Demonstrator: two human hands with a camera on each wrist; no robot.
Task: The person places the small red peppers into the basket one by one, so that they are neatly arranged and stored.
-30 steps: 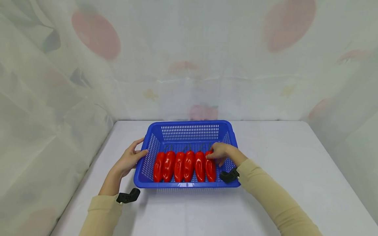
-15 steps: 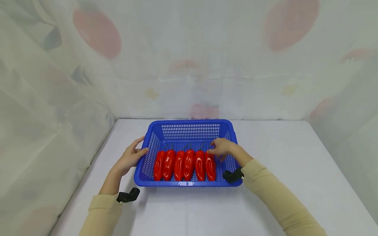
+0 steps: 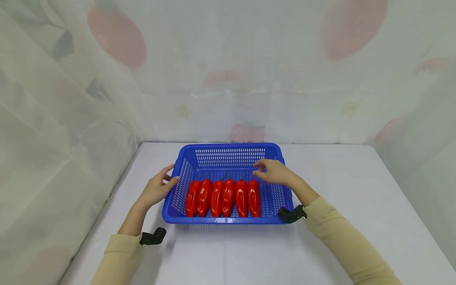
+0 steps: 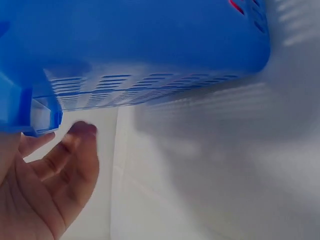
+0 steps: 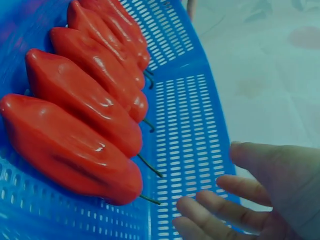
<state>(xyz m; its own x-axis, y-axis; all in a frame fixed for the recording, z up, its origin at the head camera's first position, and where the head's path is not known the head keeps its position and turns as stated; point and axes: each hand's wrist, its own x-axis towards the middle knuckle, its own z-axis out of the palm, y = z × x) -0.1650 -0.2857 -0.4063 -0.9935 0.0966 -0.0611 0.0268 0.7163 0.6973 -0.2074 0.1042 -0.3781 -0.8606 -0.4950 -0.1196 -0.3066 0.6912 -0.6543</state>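
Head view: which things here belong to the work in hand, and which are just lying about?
In hand:
- blue basket, on the white table
- six red peppers in a row inside it
- left hand, resting against the basket's left wall
- right hand, open above the peppers' stem ends, holding nothing

Lying about:
- patterned curtain behind the table

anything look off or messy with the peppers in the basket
Nothing stands out. Six red peppers lie side by side in a neat row in the blue basket, stems pointing to the far wall. None is spilled or visibly damaged, and the basket sits flat on the table.
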